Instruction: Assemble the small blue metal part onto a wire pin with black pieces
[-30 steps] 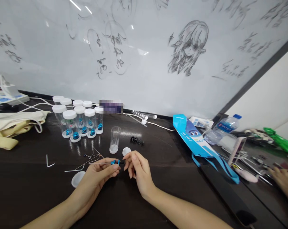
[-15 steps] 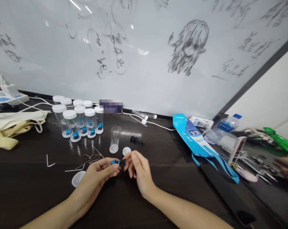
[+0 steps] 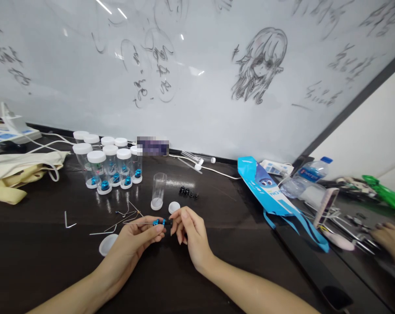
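Note:
My left hand (image 3: 132,242) is closed on a small blue and black part (image 3: 160,222) with a thin metal rod that points left. At the part's black end, my right hand (image 3: 192,235) has its thumb and forefinger pinched; whatever lies between them is too small to make out. Just beyond the hands stands an open clear tube (image 3: 158,189) with a white base. A white cap (image 3: 174,207) lies near the right fingertips, and another white cap (image 3: 107,245) is beside the left wrist. Thin wires (image 3: 128,214) lie behind the left hand.
Several capped tubes (image 3: 96,158) with blue parts stand at the back left. Small black pieces (image 3: 188,192) lie behind my right hand. An L-shaped key (image 3: 66,222) is at left. A blue bag (image 3: 263,187), a bottle (image 3: 310,174) and another person's hand (image 3: 392,240) are at right.
The other person's hand at the far right has moved left and down. My own hands and the part between them look the same.

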`<state>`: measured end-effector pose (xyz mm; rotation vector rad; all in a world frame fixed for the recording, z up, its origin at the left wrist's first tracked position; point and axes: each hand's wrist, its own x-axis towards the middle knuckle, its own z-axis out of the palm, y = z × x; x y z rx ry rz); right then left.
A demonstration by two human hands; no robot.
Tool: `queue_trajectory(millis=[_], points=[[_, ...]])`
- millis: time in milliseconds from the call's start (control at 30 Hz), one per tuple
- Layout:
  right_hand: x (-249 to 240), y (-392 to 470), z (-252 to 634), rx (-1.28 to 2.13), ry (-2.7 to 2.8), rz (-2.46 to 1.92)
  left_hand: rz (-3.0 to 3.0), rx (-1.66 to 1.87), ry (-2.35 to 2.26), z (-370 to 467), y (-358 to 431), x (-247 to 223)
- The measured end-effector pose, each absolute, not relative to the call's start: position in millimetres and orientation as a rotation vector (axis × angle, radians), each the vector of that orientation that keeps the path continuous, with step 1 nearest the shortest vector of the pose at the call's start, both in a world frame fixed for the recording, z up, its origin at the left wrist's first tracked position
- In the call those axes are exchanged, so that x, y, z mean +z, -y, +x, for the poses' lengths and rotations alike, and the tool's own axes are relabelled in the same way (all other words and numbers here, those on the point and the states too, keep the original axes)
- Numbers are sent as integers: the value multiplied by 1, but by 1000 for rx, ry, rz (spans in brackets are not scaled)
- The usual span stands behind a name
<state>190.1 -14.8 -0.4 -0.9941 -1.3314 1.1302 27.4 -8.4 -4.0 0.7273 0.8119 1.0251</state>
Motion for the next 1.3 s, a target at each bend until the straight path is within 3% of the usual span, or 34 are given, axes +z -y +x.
queue_trajectory(millis=[1300], points=[[0,15,192,1099,1358,-1018,680,1048,-735,28,7,-7]])
